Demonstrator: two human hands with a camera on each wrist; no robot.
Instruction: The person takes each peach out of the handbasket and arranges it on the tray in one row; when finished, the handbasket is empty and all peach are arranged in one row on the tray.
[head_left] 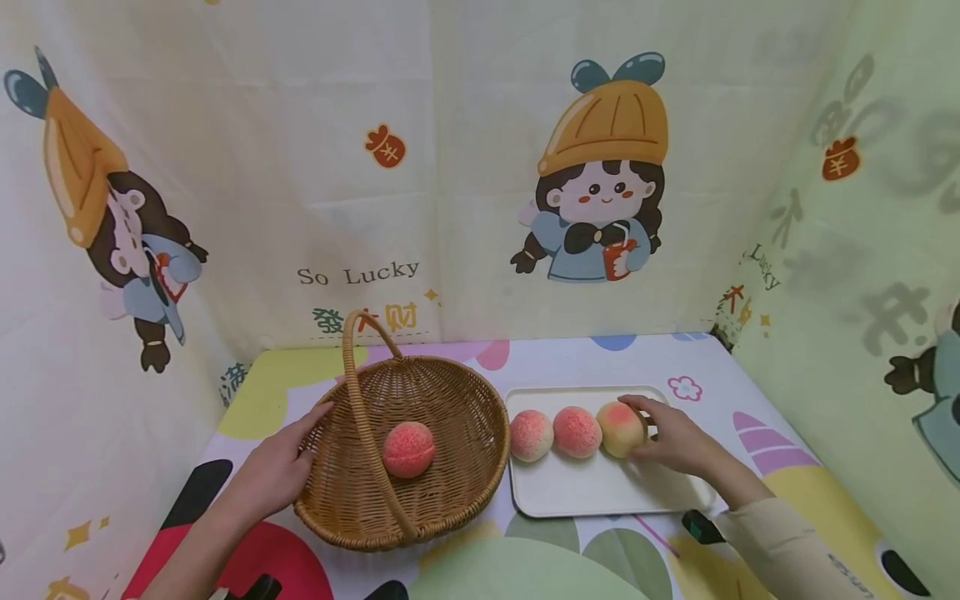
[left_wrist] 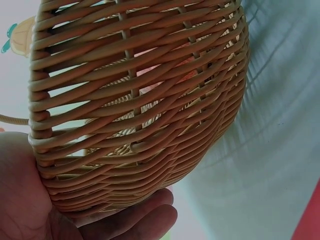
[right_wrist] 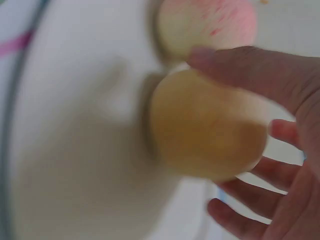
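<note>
A round brown wicker basket with a tall arched handle stands left of centre, holding one pink-red peach. My left hand holds its left side; the left wrist view shows fingers bent round the outer weave. On a white rectangular tray sit a pale pink peach, a redder peach and a yellowish peach in a row. The thumb and fingers of my right hand are around the yellowish peach, which still lies in line with the others. Its far side is partly hidden in the right wrist view.
The tray's left edge lies close against the basket's right side. A colourful patterned cloth covers the table. Printed fabric walls rise behind and on both sides. A dark device is at my right wrist.
</note>
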